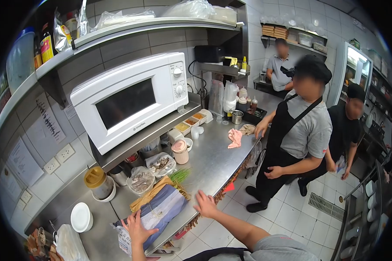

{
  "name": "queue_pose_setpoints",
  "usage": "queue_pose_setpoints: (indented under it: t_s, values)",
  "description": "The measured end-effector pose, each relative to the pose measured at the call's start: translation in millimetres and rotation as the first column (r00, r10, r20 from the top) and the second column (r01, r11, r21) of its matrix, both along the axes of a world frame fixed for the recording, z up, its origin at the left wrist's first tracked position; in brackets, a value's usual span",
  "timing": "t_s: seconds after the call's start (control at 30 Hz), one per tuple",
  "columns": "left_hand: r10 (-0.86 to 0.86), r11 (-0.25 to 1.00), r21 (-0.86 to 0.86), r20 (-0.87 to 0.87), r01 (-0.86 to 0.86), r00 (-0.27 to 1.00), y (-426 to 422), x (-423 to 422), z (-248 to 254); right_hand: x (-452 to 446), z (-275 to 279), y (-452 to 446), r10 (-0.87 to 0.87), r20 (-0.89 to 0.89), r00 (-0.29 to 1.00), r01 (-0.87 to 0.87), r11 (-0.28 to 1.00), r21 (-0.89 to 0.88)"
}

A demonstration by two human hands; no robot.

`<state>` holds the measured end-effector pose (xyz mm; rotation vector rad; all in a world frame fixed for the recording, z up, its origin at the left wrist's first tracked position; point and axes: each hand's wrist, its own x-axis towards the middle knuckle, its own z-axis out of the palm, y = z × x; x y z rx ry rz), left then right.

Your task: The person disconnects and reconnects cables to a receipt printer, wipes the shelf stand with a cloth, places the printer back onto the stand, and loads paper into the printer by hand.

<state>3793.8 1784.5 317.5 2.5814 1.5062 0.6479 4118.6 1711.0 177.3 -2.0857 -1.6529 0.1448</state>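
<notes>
Head view — work is centering on a paper-wrapped bundle of green stalks [180,175], which is lying aslant near the front edge of the stainless-steel counter [209,161]. Blue-and-white paper [159,213] is covering most of it; brown paper [149,196] is showing along the back, and the green tips are poking out at the far end.

Left hand [140,227] is spreading over the near end of the wrap, fingers splayed, not clenching. Right hand [206,204] is resting at the counter's edge just beside the stalk end, fingers apart, grasping nothing visible. Whether it is touching the paper — cannot tell.

Behind the bundle, two clear bags of pale food, contents uncertain, are sitting: one [140,179] nearer, one [161,164] beyond, with a pink-lidded jar [180,151] near the latter. A white microwave [128,102] is standing on the shelf above. Beyond, a co-worker in a black apron [276,135] is standing at the counter.

Step in hand, by judgement: positioning or steadying the wrap. Any further handling would be calling for a light two-handed hold, sparing the exposed tips.
</notes>
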Motion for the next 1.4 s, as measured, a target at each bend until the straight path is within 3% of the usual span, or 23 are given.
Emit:
queue_pose_setpoints:
  t_s: [0.1, 1.4]
  values:
    - [0.001, 0.998, 0.068, -0.004, -0.001, 1.000, -5.3, -0.7, -8.4, 1.1, 9.8, -19.8, 0.084, 0.097, 0.992, -0.080, 0.996, -0.051]
    - [-0.024, 0.995, 0.096, 0.070, 0.017, 0.997, -4.3, -3.6, -7.2, 6.0, 3.1, -14.3, 0.099, 0.072, 0.993, -0.093, 0.993, -0.078]
